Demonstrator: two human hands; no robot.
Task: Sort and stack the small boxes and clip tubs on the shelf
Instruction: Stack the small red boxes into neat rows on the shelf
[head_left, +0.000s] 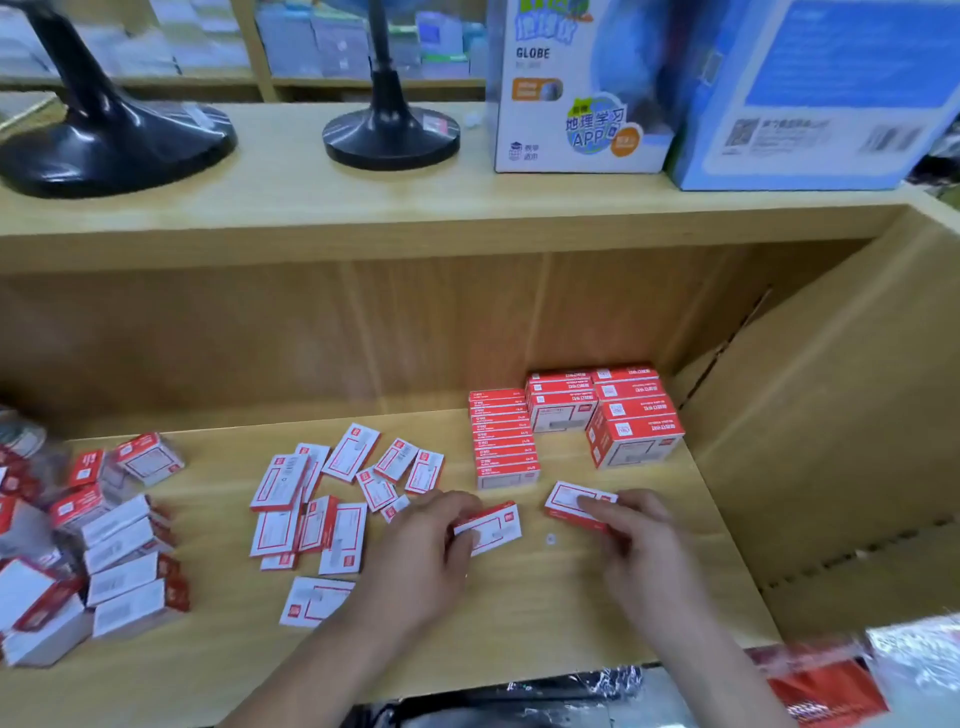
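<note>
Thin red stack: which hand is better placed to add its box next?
Likely left: the left hand holds its box directly before the thin stack; the right hand holds a second box farther right.

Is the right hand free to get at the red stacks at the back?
Probably yes: only bare shelf lies between the right hand and the red stacks, though it already holds a small box.

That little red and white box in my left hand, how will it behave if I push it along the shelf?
Probably stiff: the box shows crisp, straight edges in the left hand. Likely light, since a few fingers hold it. Its flat faces suggest it would slide on the smooth shelf, not roll.
</note>
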